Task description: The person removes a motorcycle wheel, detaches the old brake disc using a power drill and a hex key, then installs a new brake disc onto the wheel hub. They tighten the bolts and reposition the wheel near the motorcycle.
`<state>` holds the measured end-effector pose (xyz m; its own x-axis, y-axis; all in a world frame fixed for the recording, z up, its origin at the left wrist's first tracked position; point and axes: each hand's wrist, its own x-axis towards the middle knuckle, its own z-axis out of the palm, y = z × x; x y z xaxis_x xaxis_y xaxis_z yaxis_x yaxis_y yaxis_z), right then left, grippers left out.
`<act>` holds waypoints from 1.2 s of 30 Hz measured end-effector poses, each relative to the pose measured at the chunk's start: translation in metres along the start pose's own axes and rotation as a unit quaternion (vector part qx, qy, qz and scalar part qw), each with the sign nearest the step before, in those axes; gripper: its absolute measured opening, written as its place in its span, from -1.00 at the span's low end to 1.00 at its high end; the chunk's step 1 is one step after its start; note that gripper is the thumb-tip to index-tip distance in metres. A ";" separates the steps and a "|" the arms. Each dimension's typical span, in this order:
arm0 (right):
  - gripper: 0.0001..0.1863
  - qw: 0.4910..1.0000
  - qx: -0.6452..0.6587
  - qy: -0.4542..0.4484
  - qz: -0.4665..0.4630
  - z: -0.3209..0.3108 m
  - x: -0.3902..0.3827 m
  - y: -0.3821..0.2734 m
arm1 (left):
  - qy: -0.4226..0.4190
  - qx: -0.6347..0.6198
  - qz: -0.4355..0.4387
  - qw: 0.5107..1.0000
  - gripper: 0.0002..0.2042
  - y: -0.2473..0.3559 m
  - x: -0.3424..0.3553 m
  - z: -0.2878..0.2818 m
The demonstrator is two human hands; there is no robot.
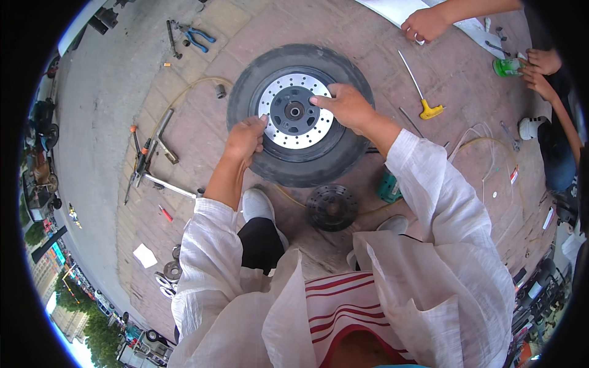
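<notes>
A wheel with a black tyre (294, 174) lies flat on the paving in front of me. On its hub sits a shiny drilled brake disc (292, 140) with a dark centre. My left hand (246, 138) is closed at the disc's left edge, thumb and curled fingers at the rim. From the right, my right hand (348, 109) grips the disc's upper right edge, its thumb lying over the disc face. The fingers' undersides are hidden. Between my feet and the tyre lies a darker, worn brake disc (332, 207).
A green power tool (389, 187) lies near my right foot. Left are hand tools (144, 153), a socket (220, 91) and blue-handled pliers (199, 40). Right is a yellow-handled tool (431, 111). Other people's hands (426, 25) work at upper right, one near a green container (507, 67).
</notes>
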<state>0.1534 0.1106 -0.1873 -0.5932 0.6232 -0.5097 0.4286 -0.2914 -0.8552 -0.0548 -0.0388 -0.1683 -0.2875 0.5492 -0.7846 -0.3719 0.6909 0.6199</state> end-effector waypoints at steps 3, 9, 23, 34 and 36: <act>-0.62 0.991 -0.119 0.044 -0.044 0.001 0.009 0.011 | 0.002 -0.016 0.000 1.000 -0.77 -0.008 0.006 -0.002; -0.65 0.981 -0.175 0.055 -0.062 0.000 0.006 0.012 | 0.009 -0.017 -0.006 1.000 -0.79 -0.013 0.008 0.002; -0.63 0.978 -0.180 0.059 -0.083 0.000 0.014 0.017 | 0.034 -0.012 -0.021 0.999 -0.74 -0.015 0.005 0.006; -0.62 0.988 -0.128 0.060 -0.070 0.002 0.009 0.026 | 0.033 -0.001 -0.017 0.999 -0.76 -0.009 0.007 0.005; -0.62 0.988 -0.123 0.062 -0.072 0.002 0.009 0.026 | 0.041 0.015 -0.009 0.999 -0.76 -0.009 0.003 0.008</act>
<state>0.1576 0.1068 -0.2141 -0.5788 0.7339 -0.3554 0.5074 -0.0171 -0.8615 -0.0451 -0.0390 -0.1761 -0.3519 0.4968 -0.7933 -0.3508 0.7157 0.6039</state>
